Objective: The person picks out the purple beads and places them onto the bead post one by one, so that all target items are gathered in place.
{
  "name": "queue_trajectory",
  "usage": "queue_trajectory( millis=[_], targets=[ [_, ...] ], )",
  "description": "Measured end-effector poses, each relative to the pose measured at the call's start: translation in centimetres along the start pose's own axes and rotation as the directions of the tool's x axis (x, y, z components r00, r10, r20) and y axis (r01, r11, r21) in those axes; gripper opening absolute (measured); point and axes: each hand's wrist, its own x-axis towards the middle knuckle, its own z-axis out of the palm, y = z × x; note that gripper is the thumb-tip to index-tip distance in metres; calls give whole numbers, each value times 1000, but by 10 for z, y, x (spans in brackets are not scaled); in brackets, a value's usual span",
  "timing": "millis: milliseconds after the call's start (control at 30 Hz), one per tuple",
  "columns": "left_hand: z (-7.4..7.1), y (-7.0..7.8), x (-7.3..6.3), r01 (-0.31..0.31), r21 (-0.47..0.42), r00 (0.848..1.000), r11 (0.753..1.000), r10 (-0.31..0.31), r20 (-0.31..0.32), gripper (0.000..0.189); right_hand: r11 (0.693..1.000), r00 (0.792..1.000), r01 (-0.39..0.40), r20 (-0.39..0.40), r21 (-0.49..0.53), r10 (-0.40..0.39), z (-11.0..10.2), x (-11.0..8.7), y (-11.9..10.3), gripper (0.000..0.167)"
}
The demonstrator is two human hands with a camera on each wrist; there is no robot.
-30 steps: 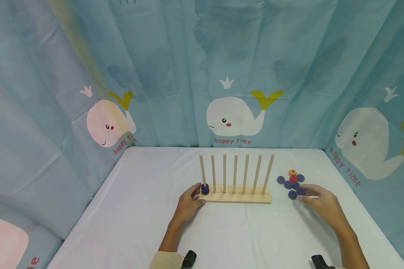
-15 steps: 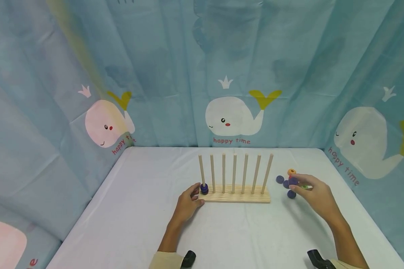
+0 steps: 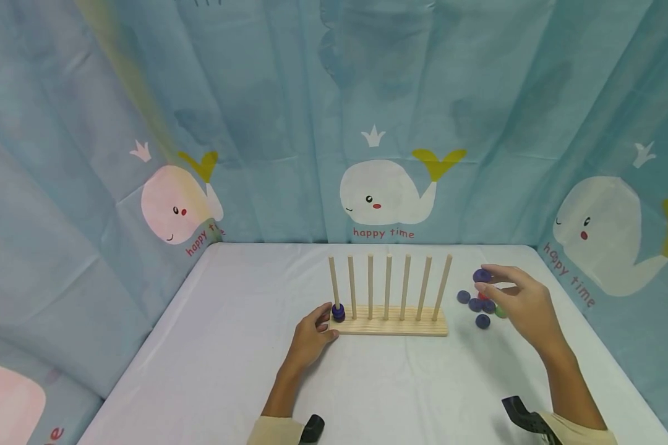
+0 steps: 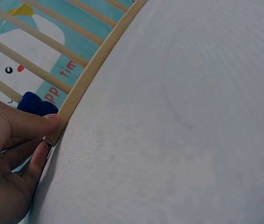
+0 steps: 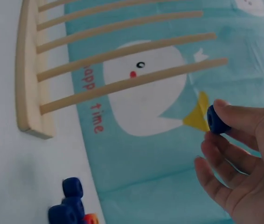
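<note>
Blue bead (image 3: 481,275) pinched in the right hand (image 3: 524,304) is best held level and lightly, while the left hand (image 3: 310,339) grips the peg rack (image 3: 389,327).

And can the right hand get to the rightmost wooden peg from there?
Probably yes: the right hand pinches a blue bead in the air near the rightmost wooden peg, which is bare, and nothing visible stands between them.

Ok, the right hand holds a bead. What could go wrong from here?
The right hand merely pinches the blue bead, which could slip. The pegs are slender, so the bead could miss one. The left hand grips only one end of the base, so a bump at the far end might swing it.
</note>
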Motion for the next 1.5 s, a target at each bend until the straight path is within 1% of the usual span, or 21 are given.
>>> queue_trajectory(
  millis=[300,533,700,900,1133,1333,1433,1500],
  targets=[
    [2,-1,1,0,1,1000,1000,0,1,67,995,995,92,-46,42,-90,-3,14,-22,41],
    [2,-2,1,5,0,1000,1000,-5,6,67,992,994,102,-56,72,-98,-3,22,-39,42],
    [1,-2,0,-2,2,1000,1000,2,3,66,984,988,141,-73,109,-133,1,27,-53,40],
    [1,-1,0,-5,3,1000,1000,5,-5,66,971,986,162,-55,175,-155,6,32,-69,38],
    [0,0,1,-5,6,1000,1000,5,-3,66,965,984,176,-31,194,-174,13,36,-81,39],
    [0,-1,1,1,13,1000,1000,-1,-7,66,954,977,209,-12,214,-211,20,39,-91,39],
    [0,0,1,6,10,1000,1000,-6,-7,66,949,971,236,-14,210,-239,22,40,-100,39],
    [-1,0,0,4,7,1000,1000,-4,-9,67,943,965,258,-17,212,-260,22,39,-111,38]
  ],
)
